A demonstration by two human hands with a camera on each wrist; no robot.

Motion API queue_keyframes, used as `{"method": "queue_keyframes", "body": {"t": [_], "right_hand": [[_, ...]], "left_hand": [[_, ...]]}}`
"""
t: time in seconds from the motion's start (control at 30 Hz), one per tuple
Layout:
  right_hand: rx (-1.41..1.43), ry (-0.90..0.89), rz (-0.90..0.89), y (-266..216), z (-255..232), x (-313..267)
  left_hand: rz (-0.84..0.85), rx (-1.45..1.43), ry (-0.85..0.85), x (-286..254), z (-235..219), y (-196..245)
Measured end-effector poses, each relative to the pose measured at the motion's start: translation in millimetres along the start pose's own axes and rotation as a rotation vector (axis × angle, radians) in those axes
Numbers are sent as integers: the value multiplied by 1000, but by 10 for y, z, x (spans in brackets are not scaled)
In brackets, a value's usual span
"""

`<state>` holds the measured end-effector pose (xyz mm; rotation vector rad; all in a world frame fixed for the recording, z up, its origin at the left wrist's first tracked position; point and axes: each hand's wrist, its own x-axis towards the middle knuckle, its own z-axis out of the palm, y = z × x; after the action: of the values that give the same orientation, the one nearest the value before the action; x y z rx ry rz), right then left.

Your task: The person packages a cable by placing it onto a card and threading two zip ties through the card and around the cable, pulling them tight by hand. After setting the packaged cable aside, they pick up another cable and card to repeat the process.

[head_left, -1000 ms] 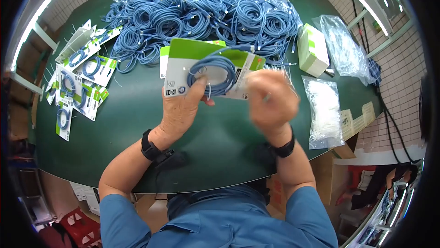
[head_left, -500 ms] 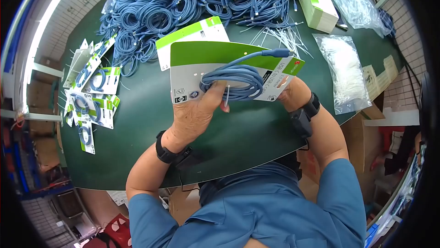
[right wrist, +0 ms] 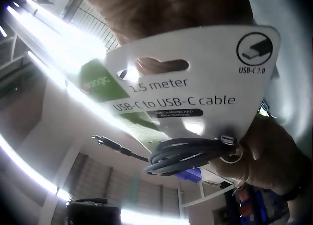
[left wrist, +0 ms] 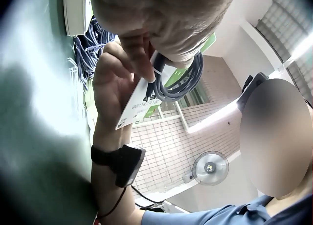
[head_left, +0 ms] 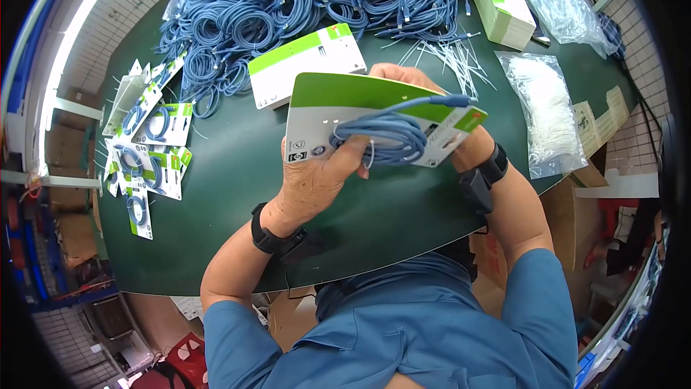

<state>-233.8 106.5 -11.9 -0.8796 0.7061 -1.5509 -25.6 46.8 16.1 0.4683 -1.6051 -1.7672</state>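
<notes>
My left hand (head_left: 317, 180) grips a green-and-white packaging card (head_left: 338, 90), its thumb pressed on the coiled blue USB-C cable (head_left: 389, 137) lying across the front. A white cable tie (head_left: 371, 153) loops the coil beside the thumb. One plug end sticks out past the card's upper right. My right hand (head_left: 404, 74) is mostly hidden behind the card, with fingers above its top edge and the wrist below its right end. In the left wrist view, the right hand (left wrist: 110, 78) has bent fingers close behind the card; I cannot tell whether they pinch anything.
Behind lie a big heap of coiled cables (head_left: 288, 7), a stack of cards (head_left: 309, 61) and loose cable ties (head_left: 453, 61). Finished cable cards (head_left: 151, 155) pile at left. At right are another card stack (head_left: 504, 11), a bag of ties (head_left: 540, 112) and clear plastic bags (head_left: 561, 7).
The right hand has gone from beside the card's right end to behind it, its fingers now showing above the top edge. The card has tilted and shifted right in the left hand's grip.
</notes>
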Motion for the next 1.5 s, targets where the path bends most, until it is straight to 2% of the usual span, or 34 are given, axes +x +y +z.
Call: {"method": "queue_keyframes", "body": {"t": [0.07, 0.23, 0.33, 0.37, 0.47, 0.5, 0.6, 0.63, 0.73, 0.9, 1.03, 1.13, 1.3, 1.4, 1.43, 1.5], "right_hand": [[-9, -181, 17, -20, -86, 109], [-203, -120, -97, -24, -162, 152], [-177, -134, -103, -4, -118, 171], [-183, -140, -105, -14, -85, 169], [-328, 1, -37, -54, 41, 109], [-338, 0, -45, -69, 55, 110], [22, 24, 13, -78, 59, 111], [11, 22, 11, -80, 65, 101], [27, -46, -6, -75, 73, 85], [20, -99, -4, -85, 56, 83], [-39, -52, 55, -201, 58, 96], [134, 261, 68, -218, -11, 163], [80, 378, -27, -329, 221, 148], [-724, 270, -273, -144, 82, 86], [-721, 273, -272, -143, 49, 65], [-805, 301, -119, -204, 6, 42]], "left_hand": [[-67, 59, 19, -28, 43, 67], [-169, 48, 34, 47, 35, 94], [-257, -206, 39, 56, 25, 86], [-248, -208, 39, 60, -22, 32], [-10, -125, -293, 110, -226, -208], [1, -127, -299, 125, -219, -218], [-87, -279, -153, 113, -170, -237], [-77, -284, -156, 119, -166, -257], [-57, -291, -17, 156, -223, -360], [0, -304, -19, 150, -223, -366], [-20, -223, 9, 149, -148, -224], [-192, -291, 130, 199, -189, -119], [-133, -382, 234, 223, -208, -183], [-221, -391, 250, 218, -222, -224], [-224, -389, 249, 221, -232, -230], [-49, -230, 305, 249, -275, -232]]}}
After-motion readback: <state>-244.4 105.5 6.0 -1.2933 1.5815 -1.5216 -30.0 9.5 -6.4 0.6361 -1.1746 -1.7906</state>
